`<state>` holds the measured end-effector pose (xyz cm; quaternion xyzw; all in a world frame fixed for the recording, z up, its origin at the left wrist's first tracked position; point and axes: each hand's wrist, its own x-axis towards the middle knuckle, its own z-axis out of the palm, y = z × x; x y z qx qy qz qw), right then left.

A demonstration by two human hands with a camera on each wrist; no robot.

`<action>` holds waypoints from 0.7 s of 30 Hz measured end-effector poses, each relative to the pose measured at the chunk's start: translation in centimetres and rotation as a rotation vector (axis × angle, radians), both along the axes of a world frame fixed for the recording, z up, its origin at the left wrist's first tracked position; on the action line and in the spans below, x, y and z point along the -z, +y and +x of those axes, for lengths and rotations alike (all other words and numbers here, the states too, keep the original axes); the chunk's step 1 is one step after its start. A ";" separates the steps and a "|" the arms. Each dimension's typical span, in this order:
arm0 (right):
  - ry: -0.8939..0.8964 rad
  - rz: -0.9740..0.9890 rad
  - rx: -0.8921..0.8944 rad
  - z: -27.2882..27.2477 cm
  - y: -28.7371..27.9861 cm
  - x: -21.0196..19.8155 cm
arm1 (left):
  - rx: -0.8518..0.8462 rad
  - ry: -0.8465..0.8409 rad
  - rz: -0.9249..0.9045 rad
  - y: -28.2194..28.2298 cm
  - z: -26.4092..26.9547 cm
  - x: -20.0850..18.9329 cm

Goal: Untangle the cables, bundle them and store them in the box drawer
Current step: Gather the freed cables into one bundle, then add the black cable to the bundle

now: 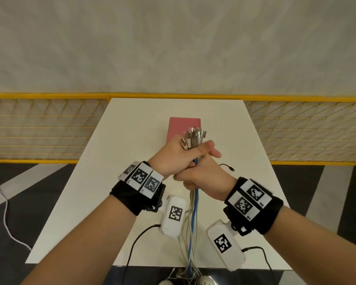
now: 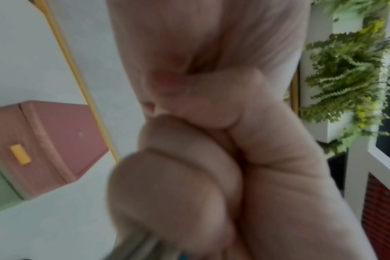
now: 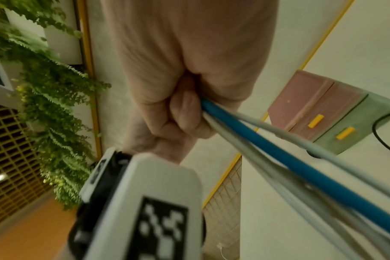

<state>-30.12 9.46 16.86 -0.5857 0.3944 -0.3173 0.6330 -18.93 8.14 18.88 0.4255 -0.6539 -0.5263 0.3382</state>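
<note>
Bundling step. The left hand (image 1: 174, 156) gripped the cables (image 1: 193, 219) just below their gathered plugs (image 1: 193, 136), fingers curled tight; the right hand (image 1: 201, 177) clasped the strands directly beneath, above the bench (image 1: 132, 124). The box (image 1: 179, 125) stood behind, drawers apparently closed. Next, probably, the hanging lengths needed coiling.
</note>
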 end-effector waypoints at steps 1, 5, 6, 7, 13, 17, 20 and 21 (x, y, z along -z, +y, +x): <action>-0.001 0.008 -0.018 0.0 -0.2 -0.1 | -0.028 -0.010 -0.041 0.0 0.0 -0.1; 0.155 -0.016 -0.170 -0.5 -0.9 1.5 | -0.225 0.223 0.017 -0.5 -0.3 0.1; 0.251 -0.038 -0.231 -0.8 -0.9 2.7 | -0.281 0.350 0.050 -1.0 0.0 0.1; 0.351 -0.058 -0.285 -1.1 -0.8 4.1 | -0.319 0.494 0.085 -1.6 0.6 0.0; 0.706 0.004 -0.628 -4.2 -1.4 10.7 | -0.452 0.572 0.137 -3.0 5.0 -0.9; 0.689 0.023 -0.347 -5.2 -5.1 12.1 | -0.501 0.358 0.176 -2.5 5.3 0.3; 0.936 -0.203 -0.102 -4.6 -7.9 14.2 | -0.520 0.286 0.231 -2.3 4.7 1.7; 1.001 -0.211 -0.095 -4.3 -8.5 14.9 | -0.532 0.276 0.248 -2.3 4.4 2.2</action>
